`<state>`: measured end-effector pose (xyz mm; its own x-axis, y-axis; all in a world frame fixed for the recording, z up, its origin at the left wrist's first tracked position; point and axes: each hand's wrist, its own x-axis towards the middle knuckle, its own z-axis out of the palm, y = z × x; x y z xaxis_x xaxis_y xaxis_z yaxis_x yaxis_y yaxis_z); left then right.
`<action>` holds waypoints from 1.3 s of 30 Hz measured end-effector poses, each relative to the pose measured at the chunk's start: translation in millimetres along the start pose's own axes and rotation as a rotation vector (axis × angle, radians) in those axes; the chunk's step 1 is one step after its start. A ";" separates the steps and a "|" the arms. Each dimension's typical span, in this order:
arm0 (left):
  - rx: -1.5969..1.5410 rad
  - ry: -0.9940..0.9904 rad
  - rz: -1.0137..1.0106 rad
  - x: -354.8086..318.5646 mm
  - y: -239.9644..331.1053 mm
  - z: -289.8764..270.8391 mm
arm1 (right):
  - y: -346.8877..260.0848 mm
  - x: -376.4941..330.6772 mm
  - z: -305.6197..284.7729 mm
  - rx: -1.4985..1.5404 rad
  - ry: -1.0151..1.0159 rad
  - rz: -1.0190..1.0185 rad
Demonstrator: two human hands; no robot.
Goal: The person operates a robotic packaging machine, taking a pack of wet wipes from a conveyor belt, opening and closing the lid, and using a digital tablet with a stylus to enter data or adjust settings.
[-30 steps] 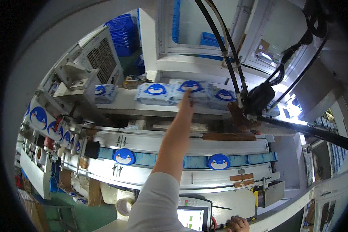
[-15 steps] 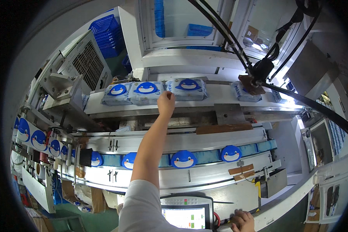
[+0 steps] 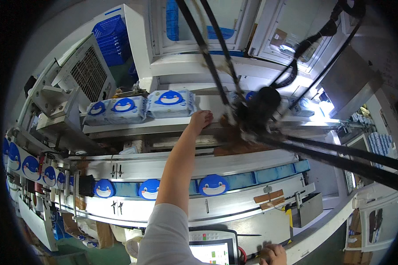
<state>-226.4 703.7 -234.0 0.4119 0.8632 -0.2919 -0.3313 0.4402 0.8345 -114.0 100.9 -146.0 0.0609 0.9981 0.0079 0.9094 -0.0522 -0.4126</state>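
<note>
My left hand [image 3: 202,120] reaches over the front edge of the upper white conveyor [image 3: 205,104], its fingers loosely curled with nothing seen in them. Just left of it, three pale blue wipes packs with blue whale faces stand in a row; the closest is the right-hand pack [image 3: 170,104]. My right hand [image 3: 273,255] rests on the machine's edge at the lower right, fingers bent but apart, holding nothing visible. Below my left forearm, a lower belt [image 3: 241,179] carries blue whale-face lids, one of them [image 3: 213,185] right of the arm.
A blurred black picker head [image 3: 263,108] on thin rods hangs right of my left hand, over the upper conveyor and more packs. A control panel with a lit screen [image 3: 212,251] stands near me. At left are a label strip [image 3: 31,167] and blue crates [image 3: 112,40].
My left hand has come off the right-hand pack and is now beside it. The picker head has swung down and left. Whale lids on the lower belt have shifted; the view has moved slightly.
</note>
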 end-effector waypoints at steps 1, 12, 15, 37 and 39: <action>-0.024 -0.027 -0.012 3.5 -1.6 1.0 | 0.4 -0.1 1.0 -0.004 0.003 0.000; 0.550 0.376 0.095 19.7 -1.7 47.9 | -3.4 -3.9 2.7 -0.027 0.011 -0.007; 0.659 0.603 0.279 33.3 -10.1 -4.5 | -1.9 5.5 -3.6 -0.016 0.008 -0.089; -0.230 0.086 0.564 -567.5 8.4 30.4 | -3.7 16.7 -23.7 0.559 0.007 -0.235; -0.432 0.094 0.521 -601.8 -5.3 64.9 | -23.7 41.8 -50.7 1.179 -0.041 -0.138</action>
<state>-417.5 165.8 -32.5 0.0381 0.9984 0.0417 -0.7837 0.0040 0.6211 -112.2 142.2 -89.7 -0.0406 0.9943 0.0983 -0.0344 0.0969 -0.9947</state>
